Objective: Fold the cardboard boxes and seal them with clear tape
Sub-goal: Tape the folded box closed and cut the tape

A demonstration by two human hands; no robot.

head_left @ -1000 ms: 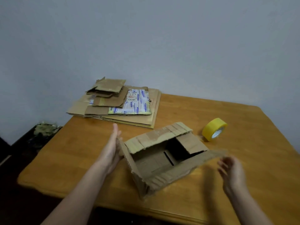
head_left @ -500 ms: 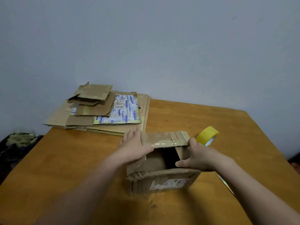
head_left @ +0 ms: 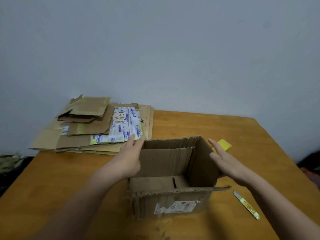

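The box [head_left: 173,203] stands mouth-up near the front of the surface [head_left: 52,184], with the left hand [head_left: 129,156] flat against its left wall and the right hand [head_left: 225,161] flat against its upright right flap. From above, the way into the mouth is open between them. The stack of flattened cardboard [head_left: 97,129] fills the far left corner, close behind the left fingertips. The yellow tape roll [head_left: 224,145] sits just behind the right fingers, partly hidden. A small knife [head_left: 245,204] lies right of the box's front corner, beside the right forearm. Bare wood offers passage left of the box and along the far right. The wall [head_left: 173,49] closes the back.
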